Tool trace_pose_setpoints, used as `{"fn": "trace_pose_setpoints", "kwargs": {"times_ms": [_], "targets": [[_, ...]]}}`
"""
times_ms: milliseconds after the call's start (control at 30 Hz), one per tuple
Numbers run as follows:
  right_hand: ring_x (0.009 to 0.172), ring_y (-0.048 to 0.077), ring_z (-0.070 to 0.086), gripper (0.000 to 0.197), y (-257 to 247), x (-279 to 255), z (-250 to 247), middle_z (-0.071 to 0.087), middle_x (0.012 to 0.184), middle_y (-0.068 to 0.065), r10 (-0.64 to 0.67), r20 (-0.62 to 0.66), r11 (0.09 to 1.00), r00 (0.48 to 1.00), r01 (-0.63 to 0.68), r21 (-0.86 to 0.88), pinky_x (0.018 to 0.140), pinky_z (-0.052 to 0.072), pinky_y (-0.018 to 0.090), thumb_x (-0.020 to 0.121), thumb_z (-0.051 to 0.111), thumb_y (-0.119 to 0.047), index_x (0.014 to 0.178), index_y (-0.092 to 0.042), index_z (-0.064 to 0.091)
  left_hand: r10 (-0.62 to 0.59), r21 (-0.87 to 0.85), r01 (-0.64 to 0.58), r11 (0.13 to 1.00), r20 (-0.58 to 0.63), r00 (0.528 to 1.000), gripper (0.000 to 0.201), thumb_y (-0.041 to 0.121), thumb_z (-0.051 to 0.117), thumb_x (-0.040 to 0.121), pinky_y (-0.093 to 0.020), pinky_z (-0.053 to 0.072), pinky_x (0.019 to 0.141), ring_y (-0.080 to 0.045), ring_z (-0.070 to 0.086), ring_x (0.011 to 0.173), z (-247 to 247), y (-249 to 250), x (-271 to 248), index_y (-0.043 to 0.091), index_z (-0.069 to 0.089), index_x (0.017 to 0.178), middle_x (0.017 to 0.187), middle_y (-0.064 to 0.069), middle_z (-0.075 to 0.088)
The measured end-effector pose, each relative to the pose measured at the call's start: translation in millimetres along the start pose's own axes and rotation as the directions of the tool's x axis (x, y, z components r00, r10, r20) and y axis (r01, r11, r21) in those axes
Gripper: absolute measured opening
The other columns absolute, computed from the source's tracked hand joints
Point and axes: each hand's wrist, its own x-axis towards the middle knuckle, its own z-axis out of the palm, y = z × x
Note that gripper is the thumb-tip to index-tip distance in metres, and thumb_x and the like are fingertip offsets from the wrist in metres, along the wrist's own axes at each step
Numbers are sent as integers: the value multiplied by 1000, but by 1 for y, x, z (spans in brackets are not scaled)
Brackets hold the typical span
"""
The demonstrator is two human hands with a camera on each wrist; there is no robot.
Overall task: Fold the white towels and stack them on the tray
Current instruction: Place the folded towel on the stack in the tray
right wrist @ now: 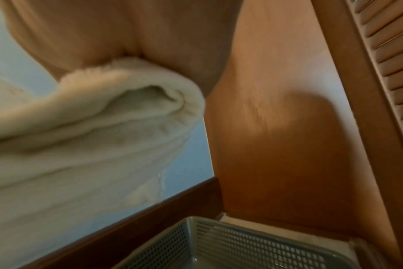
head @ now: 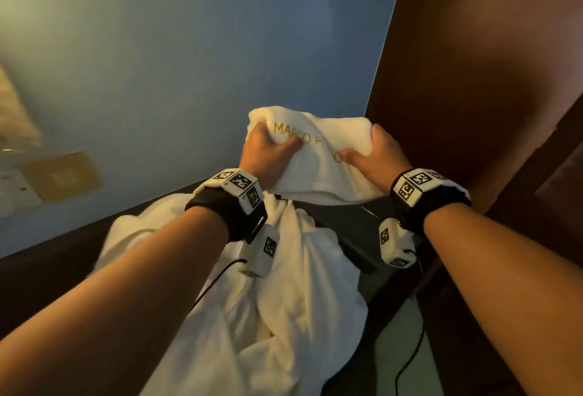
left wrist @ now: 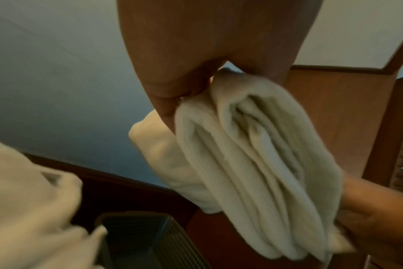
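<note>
A folded white towel (head: 318, 159) with gold embroidered lettering is held up in the air between both hands. My left hand (head: 270, 147) grips its left end, thumb on the lettered face. My right hand (head: 376, 152) grips its right end the same way. In the left wrist view the towel's (left wrist: 253, 163) stacked folds hang from my left hand (left wrist: 170, 102), with my right hand (left wrist: 377, 218) at their far end. Below the towel stands the grey perforated tray (right wrist: 242, 243), seen dark (head: 356, 234) in the head view and partly covered by loose towels.
A heap of unfolded white towels (head: 252, 294) lies under my forearms and spills over the tray's left side. A blue wall (head: 189, 64) is ahead, a wooden panel (head: 473, 80) and a louvred door (right wrist: 389, 69) close on the right. A black cable (head: 410, 354) trails down.
</note>
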Motion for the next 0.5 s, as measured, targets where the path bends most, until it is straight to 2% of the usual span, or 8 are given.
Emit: {"fn": "trace_pose_setpoints", "kwargs": {"times_ms": [33,100,133,167,233,300,400,500], "targets": [[107,25,55,53,20,18,-1,57,120,7,3,11,1000,1000,-3,-21,82,39,33,84,75,-39,122,-11,49,-32,-6,32,999,21,999,50,36,78,83,-38,54,86,-23,63,105,23,-4,11,9,57,120,118,-7,64],[110,27,54,53,61,55,-3,56,121,9,13,54,997,998,-9,-74,81,38,33,85,74,-38,121,-10,48,-96,-9,97,995,53,994,45,25,75,86,-22,50,69,-17,62,95,67,-12,28,7,55,122,113,-4,62],[110,28,54,53,81,74,-3,56,122,10,19,78,995,997,-11,-98,81,37,33,85,74,-39,121,-10,47,-128,-4,128,992,66,990,44,22,74,86,-19,48,65,-15,60,91,89,-15,35,7,54,122,111,-3,61],[111,29,54,54,100,91,-3,56,123,10,26,109,992,994,-13,-122,81,38,34,85,74,-39,121,-11,46,-167,-9,168,986,74,983,44,21,74,86,-21,50,69,-16,60,93,110,-22,42,7,53,123,112,-3,61],[113,30,54,53,132,122,1,55,125,11,46,190,986,981,-14,-169,83,39,36,86,72,-39,123,-12,44,-262,-36,265,964,75,962,43,20,75,86,-37,57,85,-23,64,102,148,-37,53,10,54,122,118,-7,64],[115,32,53,52,162,150,5,54,127,12,74,275,978,958,-16,-210,86,41,39,88,70,-37,125,-12,43,-331,-68,335,940,64,942,39,19,74,87,-47,57,92,-27,66,105,183,-51,62,12,55,120,120,-8,66],[116,32,53,50,204,185,17,53,129,12,97,360,971,928,-9,-240,89,42,42,90,68,-34,128,-12,42,-371,-116,373,921,39,928,39,16,71,90,-49,58,91,-28,67,107,228,-75,74,12,53,124,125,-10,65],[109,19,48,48,235,205,31,48,119,2,89,423,983,902,-11,-184,86,36,33,94,65,-24,132,-9,41,-386,-133,382,914,-6,922,39,15,69,92,-49,57,92,-28,65,111,262,-99,79,12,49,126,127,-10,63]]}}
